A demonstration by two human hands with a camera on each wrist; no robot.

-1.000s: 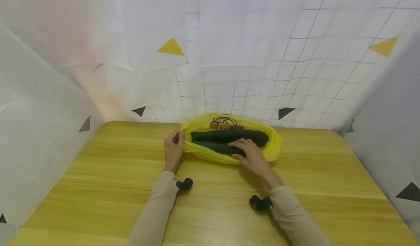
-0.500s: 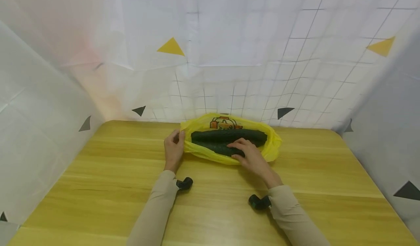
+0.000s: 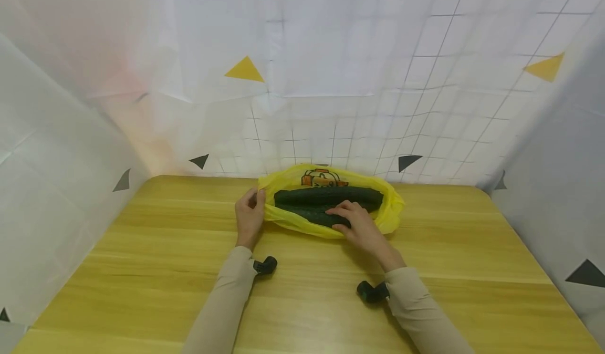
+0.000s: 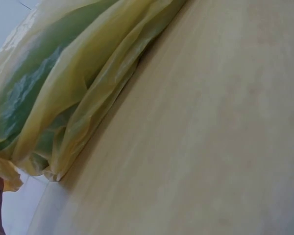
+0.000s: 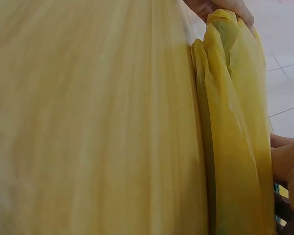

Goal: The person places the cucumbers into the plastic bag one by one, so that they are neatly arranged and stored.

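Two long dark green cucumbers lie side by side in the mouth of a thin yellow plastic bag [image 3: 393, 211]: a back cucumber [image 3: 326, 195] and a front cucumber [image 3: 309, 215]. At the bag's left end my left hand [image 3: 249, 218] pinches its edge. My right hand [image 3: 363, 230] reaches over the front rim and holds the front cucumber near its right end, thumb on the near side. In the left wrist view, green shows through the bag's folds [image 4: 95, 68]. The right wrist view has my right hand [image 5: 290, 169] beside the bag [image 5: 237, 142], its fingertips hidden.
A wooden table [image 3: 302, 312] carries the bag near its back edge. White sheeting [image 3: 326, 39] with grid lines and yellow and dark triangles stands behind and at both sides. Small black devices sit at the left wrist [image 3: 266, 266] and right wrist [image 3: 372, 292].
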